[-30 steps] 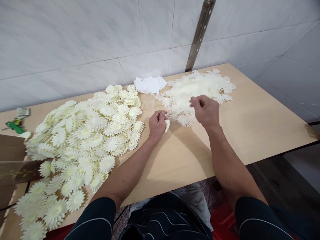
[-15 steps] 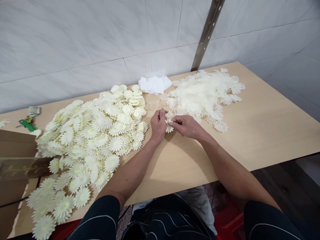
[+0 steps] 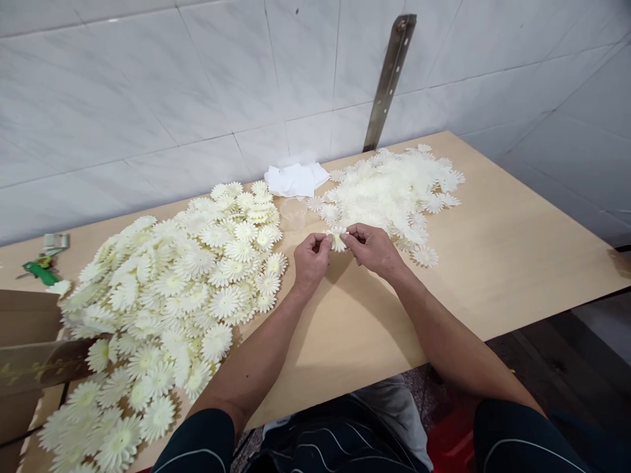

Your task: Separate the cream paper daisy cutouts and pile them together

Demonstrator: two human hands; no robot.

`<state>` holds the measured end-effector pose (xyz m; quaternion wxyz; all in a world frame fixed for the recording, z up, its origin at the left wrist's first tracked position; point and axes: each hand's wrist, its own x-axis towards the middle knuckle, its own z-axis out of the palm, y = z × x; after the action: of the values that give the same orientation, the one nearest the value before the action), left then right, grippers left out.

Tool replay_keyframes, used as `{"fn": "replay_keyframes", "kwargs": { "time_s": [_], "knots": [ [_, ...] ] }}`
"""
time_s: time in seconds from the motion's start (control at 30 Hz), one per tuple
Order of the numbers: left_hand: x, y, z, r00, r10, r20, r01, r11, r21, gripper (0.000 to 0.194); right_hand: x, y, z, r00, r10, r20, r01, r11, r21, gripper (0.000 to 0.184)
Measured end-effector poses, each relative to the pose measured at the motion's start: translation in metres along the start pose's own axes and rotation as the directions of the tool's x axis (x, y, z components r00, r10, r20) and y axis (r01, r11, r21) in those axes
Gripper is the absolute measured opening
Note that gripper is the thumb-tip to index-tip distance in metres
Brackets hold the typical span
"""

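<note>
A pale cream artificial flower (image 3: 337,239) with narrow petals is held between my two hands above the table. My left hand (image 3: 312,258) pinches its left edge between thumb and finger. On the opposite edge, the thumb and finger of my right hand (image 3: 372,248) close on the petals. A large heap of cream artificial flowers (image 3: 197,282) spreads to the left of my hands. Just beyond them on the right lies a pile of thin white flower petal layers (image 3: 382,194). How many layers the held flower has I cannot tell.
White tissue-like sheets (image 3: 296,179) lie near the tiled wall, with a small clear plastic dish (image 3: 294,213) in front. A green-handled tool (image 3: 40,272) rests at the far left, above a cardboard box (image 3: 24,315). A metal bracket (image 3: 390,82) stands against the wall.
My hands have moved slightly apart and now hold the flower from both sides, spread flat between them. Before, they were closer together, with the flower lower. The camera view has tilted slightly.
</note>
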<state>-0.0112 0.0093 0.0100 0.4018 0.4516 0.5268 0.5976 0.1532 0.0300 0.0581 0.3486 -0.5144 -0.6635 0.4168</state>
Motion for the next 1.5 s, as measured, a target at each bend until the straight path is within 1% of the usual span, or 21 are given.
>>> {"fn": "replay_keyframes", "kwargs": {
  "time_s": [0.07,0.17,0.3,0.53,0.63,0.67,0.73,0.83,0.9,0.97,1.07,1.17,1.23,1.3,1.4,1.43,1.5],
  "knots": [
    [0.0,0.001,-0.001,1.0,-0.02,0.01,0.02,1.0,0.015,0.044,0.0,0.0,0.001,1.0,-0.003,0.024,0.003,1.0,0.005,0.05],
    [-0.002,0.002,-0.001,0.999,-0.026,0.024,0.025,0.999,0.024,0.046,-0.002,-0.002,0.002,1.0,-0.007,0.029,0.008,0.999,-0.049,0.055],
    [-0.005,0.004,-0.001,0.995,-0.051,0.086,0.052,0.999,-0.006,0.052,-0.002,-0.003,0.004,1.0,-0.02,-0.001,0.02,0.994,-0.105,0.058],
    [-0.008,0.007,0.001,0.979,-0.126,0.159,0.137,0.989,-0.057,0.061,0.0,0.0,0.011,0.992,-0.119,-0.032,0.11,0.974,-0.196,0.063],
    [-0.009,0.007,0.002,0.969,-0.153,0.193,0.169,0.983,-0.072,0.062,0.0,0.0,0.014,0.989,-0.133,-0.059,0.119,0.971,-0.206,0.066],
    [-0.009,0.007,0.002,0.967,-0.158,0.199,0.175,0.982,-0.071,0.062,-0.001,0.0,0.014,0.991,-0.12,-0.062,0.107,0.976,-0.188,0.066],
    [-0.009,0.007,0.001,0.966,-0.161,0.204,0.175,0.983,-0.057,0.061,-0.001,0.0,0.014,0.998,-0.056,-0.039,0.052,0.993,-0.103,0.065],
    [-0.008,0.006,-0.001,0.972,-0.137,0.191,0.143,0.99,-0.018,0.06,-0.002,-0.003,0.012,0.996,0.05,0.073,-0.054,0.997,0.053,0.059],
    [-0.007,0.006,-0.002,0.977,-0.111,0.18,0.113,0.994,-0.002,0.06,-0.002,-0.005,0.01,0.99,0.077,0.12,-0.089,0.991,0.096,0.057],
    [-0.008,0.007,-0.002,0.98,-0.084,0.18,0.085,0.996,0.0,0.06,-0.001,-0.007,0.008,0.989,0.093,0.114,-0.104,0.99,0.099,0.057],
    [-0.011,0.01,-0.001,0.981,-0.062,0.184,0.063,0.998,-0.002,0.059,0.0,-0.006,0.008,0.99,0.122,0.065,-0.127,0.988,0.084,0.06],
    [-0.015,0.012,0.0,0.981,-0.073,0.182,0.075,0.997,-0.004,0.059,-0.001,-0.005,0.01,0.994,0.107,0.001,-0.107,0.993,0.048,0.058],
    [-0.016,0.012,0.001,0.978,-0.079,0.194,0.084,0.996,-0.015,0.057,-0.001,-0.004,0.011,0.997,0.08,-0.019,-0.079,0.995,0.058,0.053],
    [-0.015,0.012,0.002,0.979,-0.081,0.185,0.088,0.996,-0.03,0.053,-0.001,-0.002,0.013,0.998,0.064,0.002,-0.063,0.992,0.107,0.047],
    [-0.011,0.01,0.001,0.989,-0.095,0.113,0.101,0.994,-0.049,0.049,0.001,0.002,0.014,0.994,0.096,0.048,-0.104,0.971,0.215,0.038],
    [-0.01,0.009,0.001,0.99,-0.106,0.093,0.112,0.992,-0.058,0.048,0.002,0.004,0.015,0.992,0.116,0.055,-0.127,0.961,0.247,0.037],
    [-0.008,0.008,0.0,0.987,-0.133,0.086,0.14,0.986,-0.085,0.048,0.003,0.007,0.014,0.986,0.153,0.068,-0.166,0.944,0.286,0.045]
  ]
}}
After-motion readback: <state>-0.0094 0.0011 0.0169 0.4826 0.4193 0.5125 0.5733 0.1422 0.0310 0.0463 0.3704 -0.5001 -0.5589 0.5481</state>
